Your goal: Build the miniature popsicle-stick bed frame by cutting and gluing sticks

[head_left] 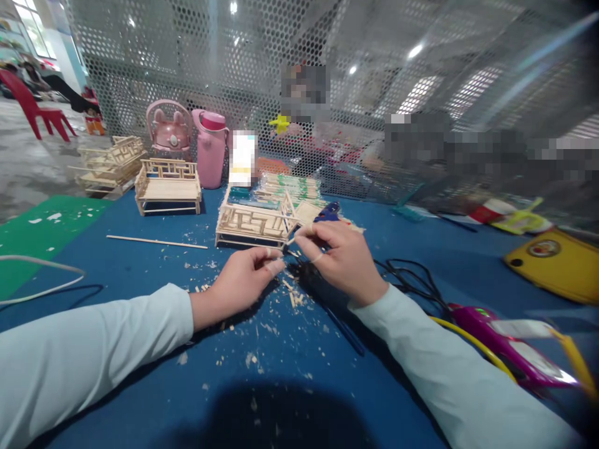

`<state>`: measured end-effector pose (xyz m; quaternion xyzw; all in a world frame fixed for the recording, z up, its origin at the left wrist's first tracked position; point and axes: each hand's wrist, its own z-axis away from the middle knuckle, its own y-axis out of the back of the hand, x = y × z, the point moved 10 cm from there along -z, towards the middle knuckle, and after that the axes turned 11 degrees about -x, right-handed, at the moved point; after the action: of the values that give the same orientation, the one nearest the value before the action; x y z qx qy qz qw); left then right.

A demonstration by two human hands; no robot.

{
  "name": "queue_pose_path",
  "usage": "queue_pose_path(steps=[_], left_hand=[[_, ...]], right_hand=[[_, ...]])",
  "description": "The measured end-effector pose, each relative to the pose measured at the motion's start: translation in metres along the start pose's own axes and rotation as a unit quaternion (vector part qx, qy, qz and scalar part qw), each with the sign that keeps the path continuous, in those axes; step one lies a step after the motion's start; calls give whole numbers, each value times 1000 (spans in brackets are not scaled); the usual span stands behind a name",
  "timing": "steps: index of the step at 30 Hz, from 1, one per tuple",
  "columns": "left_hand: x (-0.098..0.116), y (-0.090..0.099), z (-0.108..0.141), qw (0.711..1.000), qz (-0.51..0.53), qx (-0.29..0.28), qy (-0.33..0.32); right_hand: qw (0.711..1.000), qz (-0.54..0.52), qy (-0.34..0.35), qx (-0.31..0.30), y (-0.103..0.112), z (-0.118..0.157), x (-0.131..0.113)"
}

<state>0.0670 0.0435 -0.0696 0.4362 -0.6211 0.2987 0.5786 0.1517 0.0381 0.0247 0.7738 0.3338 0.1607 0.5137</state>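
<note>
My right hand [344, 257] is closed in a pinch, with the pale end of a short wooden stick [291, 241] showing at its fingertips. Opposite it, the thumb and fingers of my left hand [248, 277] are pressed together; whatever lies between them is too small to make out. Both hands are just in front of a miniature bench [250, 226] built of thin wooden sticks, with a lattice back. A dark tool with a slim handle [344, 330] lies below my right hand, partly hidden. Wood scraps [292, 294] are scattered between the hands.
A second stick bench [168, 190] stands back left, near a loose stick [156, 241]. Behind are a pink bottle [211, 153] and bundled sticks [290, 187] before a perforated metal screen [187, 56]. Black cable [416, 280], a purple device [505, 343] and a yellow pouch [561, 268] lie right.
</note>
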Motion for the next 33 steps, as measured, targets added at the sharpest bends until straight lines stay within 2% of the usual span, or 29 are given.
queue_pose_path(steps=[2, 5, 10, 21, 33], left_hand=[[0, -1, 1, 1000, -17, -3, 4], [3, -5, 3, 999, -40, -23, 2], [8, -8, 5, 998, -58, -36, -12], [9, -8, 6, 996, -78, -38, -14], [10, -9, 6, 995, -92, -41, -13]], right_hand=[[997, 78, 11, 12, -1, -3, 1], [983, 178, 41, -7, -12, -6, -2], [965, 256, 61, 5, -16, -5, -6], [959, 271, 68, 53, -14, -5, -9], [960, 269, 45, 69, -13, -5, -10]])
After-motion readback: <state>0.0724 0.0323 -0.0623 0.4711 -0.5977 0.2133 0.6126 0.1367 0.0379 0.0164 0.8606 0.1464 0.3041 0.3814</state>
